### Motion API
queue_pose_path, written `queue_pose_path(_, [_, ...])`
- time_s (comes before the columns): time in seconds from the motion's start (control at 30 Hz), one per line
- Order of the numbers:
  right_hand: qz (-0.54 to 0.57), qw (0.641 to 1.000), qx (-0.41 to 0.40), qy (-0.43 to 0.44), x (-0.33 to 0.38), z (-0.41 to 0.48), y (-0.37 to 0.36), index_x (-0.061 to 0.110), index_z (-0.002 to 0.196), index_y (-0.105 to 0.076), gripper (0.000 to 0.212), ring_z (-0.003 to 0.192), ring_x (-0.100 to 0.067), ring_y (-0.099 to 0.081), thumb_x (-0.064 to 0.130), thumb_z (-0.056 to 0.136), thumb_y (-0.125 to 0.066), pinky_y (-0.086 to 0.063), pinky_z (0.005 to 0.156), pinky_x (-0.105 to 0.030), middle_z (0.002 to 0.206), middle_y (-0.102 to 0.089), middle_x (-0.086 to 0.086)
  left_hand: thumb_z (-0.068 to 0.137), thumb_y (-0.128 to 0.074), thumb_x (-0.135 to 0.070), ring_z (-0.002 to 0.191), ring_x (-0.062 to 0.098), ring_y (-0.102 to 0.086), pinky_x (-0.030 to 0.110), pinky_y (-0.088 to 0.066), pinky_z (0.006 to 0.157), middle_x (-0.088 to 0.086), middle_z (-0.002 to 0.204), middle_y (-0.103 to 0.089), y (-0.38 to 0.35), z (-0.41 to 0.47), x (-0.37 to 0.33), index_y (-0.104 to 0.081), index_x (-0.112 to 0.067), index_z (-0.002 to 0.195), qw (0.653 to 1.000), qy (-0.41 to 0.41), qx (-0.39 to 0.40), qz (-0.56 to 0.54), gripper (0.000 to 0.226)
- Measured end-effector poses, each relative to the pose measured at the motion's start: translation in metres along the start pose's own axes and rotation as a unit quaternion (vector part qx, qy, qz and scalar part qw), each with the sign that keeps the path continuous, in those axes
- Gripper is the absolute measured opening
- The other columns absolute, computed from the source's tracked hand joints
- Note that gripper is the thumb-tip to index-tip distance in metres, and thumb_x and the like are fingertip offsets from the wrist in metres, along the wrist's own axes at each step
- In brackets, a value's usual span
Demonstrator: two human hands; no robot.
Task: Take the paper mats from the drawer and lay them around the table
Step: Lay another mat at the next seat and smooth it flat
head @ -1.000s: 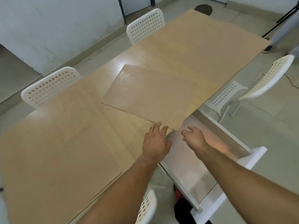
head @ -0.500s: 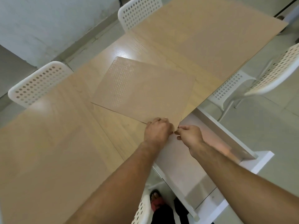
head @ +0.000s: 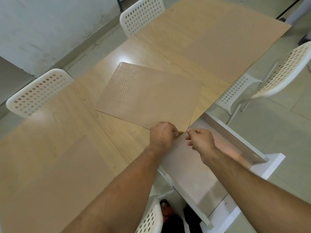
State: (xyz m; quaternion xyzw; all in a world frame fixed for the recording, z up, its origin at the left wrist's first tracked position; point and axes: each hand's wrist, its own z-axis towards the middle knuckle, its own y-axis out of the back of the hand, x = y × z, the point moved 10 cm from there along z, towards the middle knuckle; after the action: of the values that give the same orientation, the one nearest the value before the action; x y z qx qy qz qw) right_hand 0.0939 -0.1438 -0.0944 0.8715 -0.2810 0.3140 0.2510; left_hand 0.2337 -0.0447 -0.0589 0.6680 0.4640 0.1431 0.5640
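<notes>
With the left hand [head: 162, 132] and right hand [head: 199, 140] both pinched on the near corner of the paper mats [head: 149, 96] on the worktop [head: 50, 148], the step looks like peeling one sheet off, calling for a clean split of the layers.

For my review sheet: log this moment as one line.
left hand: pinching mat corner | right hand: pinching same corner | paper mat: askew on table | drawer: open

Table [head: 127, 52]: pale wood-grain finish. On the table, the paper mat [head: 151, 96] is tan-brown with a fine embossed dot grid. Chairs [head: 37, 93] around the table are white, perforated with round holes; drawer [head: 235, 137] white.
</notes>
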Motion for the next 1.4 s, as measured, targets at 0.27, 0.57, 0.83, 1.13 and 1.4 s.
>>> queue_pose_path(0.27, [0.002,1.000,0.008,0.017,0.013,-0.007,-0.006,0.020,0.086,-0.071,0.022,0.069,-0.018,-0.064,0.032,0.094,-0.055,-0.047,0.066,-0.033,0.081,-0.075,0.002,0.069,-0.091,-0.026,0.091,0.011,-0.068,0.035,-0.056,0.089,-0.012,0.090,-0.072,-0.006,0.006,0.032,-0.073,-0.031,0.064,0.957,0.056,0.049,-0.281,0.020])
queue_pose_path(0.57, [0.091,0.994,0.044,-0.049,0.014,-0.009,-0.017,0.017,0.109,-0.063,0.036,0.074,-0.023,-0.073,0.047,0.095,-0.049,-0.053,0.061,-0.032,0.094,-0.075,-0.009,0.090,-0.071,-0.022,0.097,0.014,-0.062,0.027,-0.047,0.087,-0.005,0.096,-0.068,0.030,-0.013,0.020,-0.068,-0.020,0.088,0.935,-0.038,-0.106,-0.336,0.004])
queue_pose_path(0.83, [0.298,0.937,0.122,-0.138,0.029,0.014,-0.039,0.010,0.116,-0.065,0.042,0.093,-0.027,-0.073,0.046,0.096,-0.060,-0.059,0.076,-0.042,0.101,-0.076,-0.011,0.098,-0.057,-0.026,0.109,0.021,-0.056,0.040,-0.048,0.090,0.004,0.115,-0.059,0.034,-0.069,-0.013,-0.062,-0.011,0.101,0.943,-0.244,-0.178,-0.137,0.016])
queue_pose_path(1.13, [0.296,0.952,0.054,-0.062,0.040,0.029,-0.041,0.018,0.122,-0.060,0.029,0.089,-0.025,-0.068,0.002,0.100,-0.050,-0.057,0.083,-0.048,0.104,-0.069,-0.005,0.093,-0.055,-0.052,0.137,0.008,-0.030,0.019,-0.026,0.107,-0.002,0.151,-0.034,0.050,-0.075,0.068,-0.048,-0.024,0.135,0.939,0.039,-0.216,-0.266,0.050])
queue_pose_path(1.4, [0.333,0.938,0.084,-0.050,0.035,0.019,-0.048,0.021,0.106,-0.061,0.013,0.093,-0.024,-0.069,0.011,0.102,-0.054,-0.058,0.082,-0.047,0.106,-0.071,-0.006,0.084,-0.071,-0.051,0.121,0.023,-0.059,0.041,-0.046,0.101,0.007,0.141,-0.055,-0.009,-0.064,0.154,-0.040,-0.020,0.146,0.550,0.367,-0.171,-0.730,0.076])
